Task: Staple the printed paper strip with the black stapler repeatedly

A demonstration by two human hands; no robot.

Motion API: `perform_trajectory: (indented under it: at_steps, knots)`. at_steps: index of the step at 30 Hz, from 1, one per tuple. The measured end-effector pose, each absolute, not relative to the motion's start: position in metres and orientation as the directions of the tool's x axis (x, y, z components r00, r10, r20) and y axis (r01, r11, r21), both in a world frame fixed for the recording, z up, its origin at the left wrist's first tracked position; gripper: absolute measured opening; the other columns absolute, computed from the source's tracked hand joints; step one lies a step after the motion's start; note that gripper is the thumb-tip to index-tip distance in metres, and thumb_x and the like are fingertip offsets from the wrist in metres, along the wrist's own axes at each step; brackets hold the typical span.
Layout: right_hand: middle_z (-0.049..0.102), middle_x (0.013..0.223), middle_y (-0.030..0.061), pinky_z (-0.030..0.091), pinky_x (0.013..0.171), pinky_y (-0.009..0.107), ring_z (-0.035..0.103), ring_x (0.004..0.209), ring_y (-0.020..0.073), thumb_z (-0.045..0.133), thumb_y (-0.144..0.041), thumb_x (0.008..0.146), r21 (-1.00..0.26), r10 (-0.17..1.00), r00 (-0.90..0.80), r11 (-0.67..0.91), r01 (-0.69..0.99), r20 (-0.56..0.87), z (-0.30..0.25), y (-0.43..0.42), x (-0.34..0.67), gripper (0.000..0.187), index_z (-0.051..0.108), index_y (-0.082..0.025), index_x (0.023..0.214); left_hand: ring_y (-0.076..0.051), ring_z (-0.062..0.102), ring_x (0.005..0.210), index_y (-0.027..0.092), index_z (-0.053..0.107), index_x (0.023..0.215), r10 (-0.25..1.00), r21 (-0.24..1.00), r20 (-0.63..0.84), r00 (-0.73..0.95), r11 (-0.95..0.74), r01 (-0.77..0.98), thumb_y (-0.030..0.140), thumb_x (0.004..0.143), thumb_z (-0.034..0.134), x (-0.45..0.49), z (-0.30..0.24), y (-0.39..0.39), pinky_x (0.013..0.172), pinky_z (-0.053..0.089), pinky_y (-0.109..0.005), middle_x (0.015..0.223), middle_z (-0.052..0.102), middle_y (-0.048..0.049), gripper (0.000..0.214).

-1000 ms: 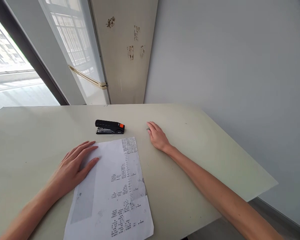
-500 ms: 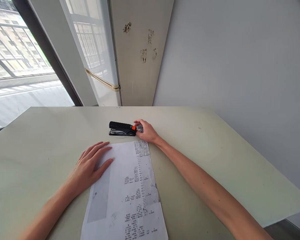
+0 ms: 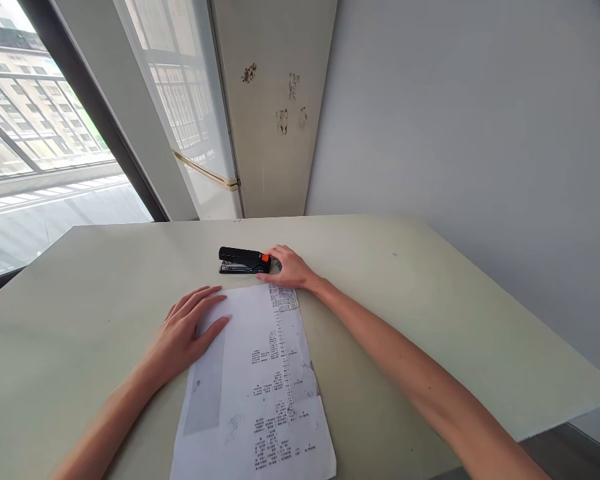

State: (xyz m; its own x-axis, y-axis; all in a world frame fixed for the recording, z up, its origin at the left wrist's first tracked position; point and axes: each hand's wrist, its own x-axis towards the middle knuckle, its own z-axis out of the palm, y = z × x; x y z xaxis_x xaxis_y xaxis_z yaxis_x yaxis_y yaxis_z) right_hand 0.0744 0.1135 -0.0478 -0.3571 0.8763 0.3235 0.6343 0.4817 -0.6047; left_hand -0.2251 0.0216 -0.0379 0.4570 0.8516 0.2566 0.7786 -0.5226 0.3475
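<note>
A black stapler (image 3: 241,259) with an orange patch lies on its base near the far side of the table, its jaw end pointing left. My right hand (image 3: 291,268) is closed around its right end, the fingertips by the orange patch and the thumb low near the base. Just below the stapler lies a printed sheet of paper (image 3: 245,373), its text upside down to me, with a dense patterned block at the top right corner. Flat on the sheet's upper left edge rests my left hand (image 3: 190,327), fingers stretched out and thumb spread on the paper.
The pale table (image 3: 380,320) has its far edge close to a beige cabinet side with worn patches (image 3: 275,147) and a white door with a gold handle (image 3: 207,172). A grey wall (image 3: 455,120) stands at the right, a window (image 3: 35,120) at the left.
My right hand's fingers have moved left and closed further around the stapler's end. My left hand stays on the paper. The head view has shifted slightly.
</note>
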Motion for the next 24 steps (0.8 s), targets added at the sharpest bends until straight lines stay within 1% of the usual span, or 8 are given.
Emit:
perform_trajectory:
  at_steps: [3, 5, 10, 13, 16, 19, 22, 24]
  knots:
    - [0.071, 0.114, 0.0081, 0.042, 0.106, 0.041, 0.059, 0.115, 0.0264, 0.079, -0.053, 0.086, -0.564, 0.871, -0.357, 0.492, 0.663, 0.339, -0.040, 0.118, 0.066, 0.043, 0.069, -0.019, 0.112, -0.032, 0.048, 0.144, 0.033, 0.062, 0.136, 0.861, 0.377, 0.249, 0.444, -0.509, 0.774, 0.064, 0.100, 0.049, -0.224, -0.036, 0.021, 0.120, 0.039, -0.055, 0.154, 0.056, -0.0031, 0.049]
    - [0.072, 0.114, 0.0079, 0.041, 0.106, 0.042, 0.059, 0.115, 0.0269, 0.079, -0.049, 0.087, -0.542, 0.868, -0.365, 0.496, 0.678, 0.337, -0.032, 0.119, 0.056, 0.039, 0.069, -0.020, 0.112, -0.032, 0.050, 0.143, 0.031, 0.062, 0.136, 0.870, 0.407, 0.251, 0.424, -0.492, 0.769, 0.065, 0.100, 0.049, -0.224, -0.033, 0.020, 0.120, 0.040, -0.053, 0.153, 0.057, -0.0035, 0.051]
    - [0.075, 0.114, 0.0070, 0.046, 0.089, 0.038, 0.066, 0.103, 0.0253, 0.073, -0.030, 0.095, -0.532, 0.882, -0.371, 0.472, 0.704, 0.291, -0.014, 0.112, 0.029, 0.022, 0.066, -0.023, 0.115, -0.029, 0.053, 0.140, 0.031, 0.063, 0.133, 0.894, 0.462, 0.264, 0.363, -0.447, 0.766, 0.064, 0.100, 0.048, -0.229, -0.026, 0.018, 0.117, 0.044, -0.046, 0.151, 0.059, -0.0020, 0.049]
    - [0.074, 0.120, 0.0059, 0.047, 0.082, 0.036, 0.067, 0.104, 0.0248, 0.066, -0.029, 0.099, -0.544, 0.882, -0.360, 0.470, 0.695, 0.303, -0.003, 0.095, 0.025, 0.019, 0.064, -0.025, 0.117, -0.029, 0.055, 0.136, 0.031, 0.065, 0.131, 0.907, 0.485, 0.258, 0.332, -0.419, 0.768, 0.064, 0.101, 0.047, -0.231, -0.024, 0.018, 0.108, 0.051, -0.042, 0.149, 0.060, -0.0019, 0.048]
    - [0.074, 0.121, 0.0050, 0.048, 0.083, 0.035, 0.067, 0.105, 0.0233, 0.061, -0.038, 0.103, -0.597, 0.878, -0.319, 0.476, 0.645, 0.356, 0.010, 0.071, 0.040, 0.024, 0.061, -0.025, 0.123, -0.029, 0.056, 0.135, 0.030, 0.066, 0.128, 0.911, 0.489, 0.253, 0.326, -0.412, 0.769, 0.064, 0.101, 0.046, -0.232, -0.025, 0.018, 0.108, 0.050, -0.042, 0.146, 0.063, -0.0024, 0.048]
    - [0.074, 0.112, 0.0046, 0.050, 0.082, 0.035, 0.068, 0.097, 0.0220, 0.064, -0.043, 0.100, -0.711, 0.882, -0.253, 0.470, 0.523, 0.397, 0.021, 0.044, 0.075, 0.030, 0.062, -0.024, 0.122, -0.029, 0.055, 0.136, 0.028, 0.067, 0.127, 0.906, 0.478, 0.259, 0.336, -0.422, 0.770, 0.064, 0.100, 0.046, -0.232, -0.026, 0.018, 0.114, 0.046, -0.044, 0.144, 0.064, -0.0033, 0.049]
    - [0.074, 0.109, 0.0040, 0.051, 0.083, 0.035, 0.067, 0.092, 0.0207, 0.069, -0.043, 0.094, -0.787, 0.916, -0.182, 0.401, 0.469, 0.358, 0.026, 0.016, 0.124, 0.032, 0.064, -0.023, 0.120, -0.030, 0.055, 0.136, 0.027, 0.065, 0.129, 0.905, 0.468, 0.262, 0.335, -0.423, 0.776, 0.065, 0.100, 0.046, -0.230, -0.026, 0.018, 0.115, 0.045, -0.045, 0.142, 0.065, -0.0043, 0.051]
    - [0.074, 0.107, 0.0027, 0.051, 0.081, 0.034, 0.066, 0.089, 0.0201, 0.073, -0.046, 0.091, -0.816, 0.950, -0.156, 0.312, 0.487, 0.270, 0.026, -0.005, 0.157, 0.035, 0.066, -0.025, 0.118, -0.030, 0.055, 0.136, 0.026, 0.063, 0.131, 0.908, 0.463, 0.263, 0.326, -0.416, 0.783, 0.066, 0.099, 0.046, -0.229, -0.026, 0.018, 0.116, 0.045, -0.046, 0.140, 0.066, -0.0052, 0.054]
